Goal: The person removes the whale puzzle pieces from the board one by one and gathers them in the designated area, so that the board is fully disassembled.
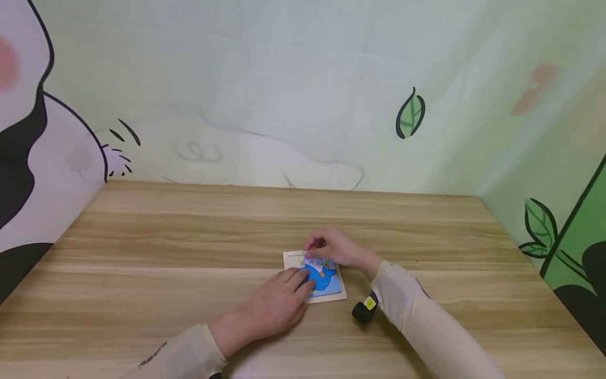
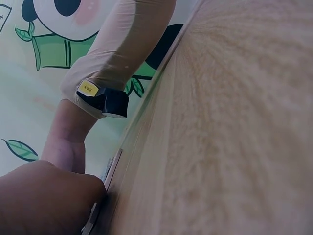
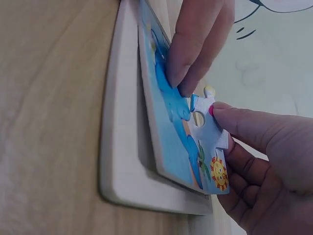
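Observation:
A jigsaw puzzle with a blue whale lies in a shallow pale wooden tray. In the right wrist view its near edge stands a little above the tray's bed. My left hand rests its outstretched fingers on the whale from the left. At the far side, my right hand pinches a pale jigsaw piece between thumb and fingers. This piece has a knob and a round notch, and a sun and palm leaves show beside it. In the left wrist view the left hand's own fingers hide most of the puzzle.
The wood-grain table spreads around the tray. A black wrist camera with a yellow label hangs under the right sleeve, just right of the tray. Behind the table stands a wall covering printed with leaves and cartoon shapes.

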`<state>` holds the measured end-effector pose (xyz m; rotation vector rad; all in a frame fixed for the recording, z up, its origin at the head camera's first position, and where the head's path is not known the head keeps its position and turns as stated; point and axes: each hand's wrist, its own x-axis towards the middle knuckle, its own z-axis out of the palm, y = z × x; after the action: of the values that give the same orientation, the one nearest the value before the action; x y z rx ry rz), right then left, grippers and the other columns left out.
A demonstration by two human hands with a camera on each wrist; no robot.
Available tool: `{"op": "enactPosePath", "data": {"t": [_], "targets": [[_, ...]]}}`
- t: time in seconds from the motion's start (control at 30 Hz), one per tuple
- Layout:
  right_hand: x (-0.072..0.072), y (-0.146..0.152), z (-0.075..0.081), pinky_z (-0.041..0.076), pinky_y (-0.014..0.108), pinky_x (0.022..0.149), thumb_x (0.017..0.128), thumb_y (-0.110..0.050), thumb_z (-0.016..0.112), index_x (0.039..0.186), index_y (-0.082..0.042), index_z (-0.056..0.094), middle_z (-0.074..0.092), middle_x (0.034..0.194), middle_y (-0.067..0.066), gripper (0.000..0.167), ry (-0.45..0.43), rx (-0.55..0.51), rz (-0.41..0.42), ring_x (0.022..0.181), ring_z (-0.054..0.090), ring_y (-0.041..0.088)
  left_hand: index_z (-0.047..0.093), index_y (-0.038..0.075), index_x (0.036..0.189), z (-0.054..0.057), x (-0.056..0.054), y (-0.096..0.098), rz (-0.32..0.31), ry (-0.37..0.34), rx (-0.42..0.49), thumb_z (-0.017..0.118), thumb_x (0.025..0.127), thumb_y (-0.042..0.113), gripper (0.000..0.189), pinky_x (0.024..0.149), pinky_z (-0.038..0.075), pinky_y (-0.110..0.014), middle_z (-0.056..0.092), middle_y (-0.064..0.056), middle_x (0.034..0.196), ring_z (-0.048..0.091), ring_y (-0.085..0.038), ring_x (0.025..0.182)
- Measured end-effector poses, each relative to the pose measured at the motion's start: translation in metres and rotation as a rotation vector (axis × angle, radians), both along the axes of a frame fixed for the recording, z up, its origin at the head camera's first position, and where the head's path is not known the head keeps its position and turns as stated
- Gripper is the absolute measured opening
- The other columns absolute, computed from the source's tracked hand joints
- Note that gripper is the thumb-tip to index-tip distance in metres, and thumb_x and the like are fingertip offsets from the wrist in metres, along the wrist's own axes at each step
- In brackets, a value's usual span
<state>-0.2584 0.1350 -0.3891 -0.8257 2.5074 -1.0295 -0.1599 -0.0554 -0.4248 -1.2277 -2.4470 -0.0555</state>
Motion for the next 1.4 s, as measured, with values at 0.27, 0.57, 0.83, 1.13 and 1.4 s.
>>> {"op": "enactPosePath", "data": {"t": [0.27,0.57,0.83,1.13,1.4], "targets": [[0.003,-0.001,0.003,0.049,0.021,0.076,0.089,-0.011,0.068,0.093,-0.005,0.069,0.069,0.087,0.005,0.007,0.012,0.016,-0.019,0.078,0.057,0.008,0.055,0.004,0.131,0.005,0.003,0.009,0.025,-0.046,-0.051,0.059,0.092,0.036,0.051,0.105,0.046,-0.035,0.057,-0.011,0.132,0.054,-0.024,0.122],[0.001,-0.002,0.0,0.048,0.02,0.074,0.087,-0.012,0.069,0.092,-0.005,0.069,0.069,0.086,0.006,0.009,0.021,-0.001,-0.017,0.077,0.057,0.006,0.042,0.01,0.145,0.001,0.004,0.023,0.144,-0.211,-0.119,0.044,0.096,0.054,0.066,0.111,0.039,-0.043,0.041,-0.009,0.152,0.041,-0.025,0.137],[0.0,-0.002,-0.001,0.05,0.021,0.075,0.088,-0.014,0.068,0.091,-0.006,0.069,0.071,0.088,0.005,0.008,0.018,0.009,-0.005,0.078,0.058,0.007,0.041,0.01,0.145,-0.002,0.007,0.027,0.169,-0.187,-0.111,0.042,0.097,0.052,0.064,0.108,0.038,-0.041,0.042,-0.008,0.151,0.04,-0.025,0.136],[-0.002,-0.005,0.011,0.044,0.021,0.067,0.09,-0.016,0.067,0.09,-0.007,0.069,0.066,0.079,0.001,0.009,-0.017,0.119,-0.019,0.07,0.053,0.009,0.048,0.011,0.14,-0.003,0.004,0.028,0.136,-0.158,-0.018,0.047,0.094,0.052,0.062,0.103,0.039,-0.041,0.047,-0.008,0.147,0.042,-0.025,0.134],[-0.003,-0.004,0.005,0.045,0.021,0.068,0.09,-0.016,0.066,0.09,-0.009,0.069,0.066,0.08,0.0,0.008,0.019,0.105,0.034,0.071,0.053,0.008,0.046,0.012,0.142,-0.003,0.004,0.028,0.152,-0.175,-0.048,0.044,0.094,0.053,0.063,0.103,0.038,-0.039,0.045,-0.007,0.148,0.041,-0.023,0.136]]}}
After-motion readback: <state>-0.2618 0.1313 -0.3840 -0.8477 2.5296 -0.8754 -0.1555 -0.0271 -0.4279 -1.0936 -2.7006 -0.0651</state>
